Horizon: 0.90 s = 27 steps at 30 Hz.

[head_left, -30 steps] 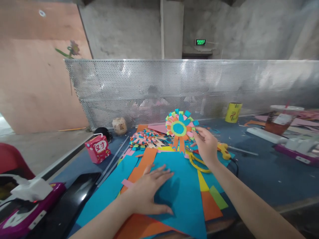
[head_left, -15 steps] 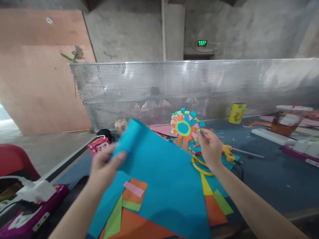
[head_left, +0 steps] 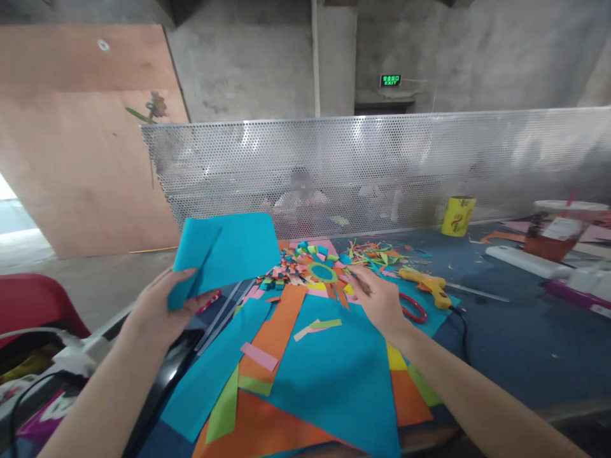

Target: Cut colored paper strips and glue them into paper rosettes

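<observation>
My left hand point(head_left: 160, 312) is closed on the left edge of a blue paper sheet point(head_left: 233, 251), raised above the left of the table and bent near the thumb. My right hand point(head_left: 379, 299) pinches the right side of a many-coloured paper flower point(head_left: 323, 272) with a blue centre, low over a heap of cut paper. Part of the flower blends with the scraps behind it. Below the hands lie a large blue sheet point(head_left: 338, 375), an orange strip point(head_left: 281, 321) and a small pink strip point(head_left: 259, 356). Red scissors handles point(head_left: 414, 308) show beside my right wrist.
A yellow glue gun point(head_left: 427, 284) with a black cord lies to the right. Farther back stand a yellow can-like container point(head_left: 458, 216) and a drink cup point(head_left: 556, 232). A perforated metal screen point(head_left: 382, 172) borders the far edge; a person sits behind it.
My left hand has moved left and down with the blue sheet, lifting it off the papers and uncovering the scraps. My right hand has lowered the flower and shifted it left.
</observation>
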Each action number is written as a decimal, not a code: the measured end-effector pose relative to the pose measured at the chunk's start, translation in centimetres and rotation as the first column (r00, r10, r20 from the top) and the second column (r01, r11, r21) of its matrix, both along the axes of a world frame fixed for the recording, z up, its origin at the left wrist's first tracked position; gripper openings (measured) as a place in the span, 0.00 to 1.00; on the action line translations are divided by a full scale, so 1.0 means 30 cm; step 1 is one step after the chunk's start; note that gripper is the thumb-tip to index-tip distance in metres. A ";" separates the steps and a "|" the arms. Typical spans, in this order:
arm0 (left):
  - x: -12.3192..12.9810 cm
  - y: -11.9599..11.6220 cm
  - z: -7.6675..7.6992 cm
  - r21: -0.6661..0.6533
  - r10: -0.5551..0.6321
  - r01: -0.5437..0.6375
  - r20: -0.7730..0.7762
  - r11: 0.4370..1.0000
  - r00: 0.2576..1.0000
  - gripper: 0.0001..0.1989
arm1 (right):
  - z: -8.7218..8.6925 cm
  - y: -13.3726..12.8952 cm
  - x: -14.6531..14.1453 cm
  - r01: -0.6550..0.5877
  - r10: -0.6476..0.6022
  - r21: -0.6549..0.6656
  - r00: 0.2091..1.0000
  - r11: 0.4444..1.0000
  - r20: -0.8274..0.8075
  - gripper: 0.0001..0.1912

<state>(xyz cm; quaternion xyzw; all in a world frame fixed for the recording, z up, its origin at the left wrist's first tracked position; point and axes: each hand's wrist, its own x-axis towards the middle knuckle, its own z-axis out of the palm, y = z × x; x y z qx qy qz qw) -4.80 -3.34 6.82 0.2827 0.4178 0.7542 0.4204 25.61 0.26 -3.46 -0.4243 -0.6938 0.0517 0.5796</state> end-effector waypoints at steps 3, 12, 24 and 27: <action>0.017 -0.035 -0.004 -0.044 0.001 0.002 0.075 0.999 0.997 0.10 | 0.002 -0.013 -0.012 0.015 -0.060 0.175 0.965 0.985 0.254 0.13; 0.005 -0.088 -0.015 -0.034 -0.101 0.104 0.069 0.994 0.992 0.08 | 0.025 -0.078 -0.083 -0.330 0.165 0.152 0.758 0.932 0.631 0.12; 0.255 -0.109 -0.048 -0.238 -0.612 0.614 0.090 0.753 0.785 0.18 | 0.187 -0.094 -0.133 -0.604 0.581 -0.319 0.795 0.730 -0.175 0.22; 0.283 -0.109 -0.113 -0.071 -0.620 0.620 0.029 0.781 0.784 0.25 | 0.172 -0.081 -0.089 -0.668 0.511 -0.230 0.709 0.708 -0.486 0.15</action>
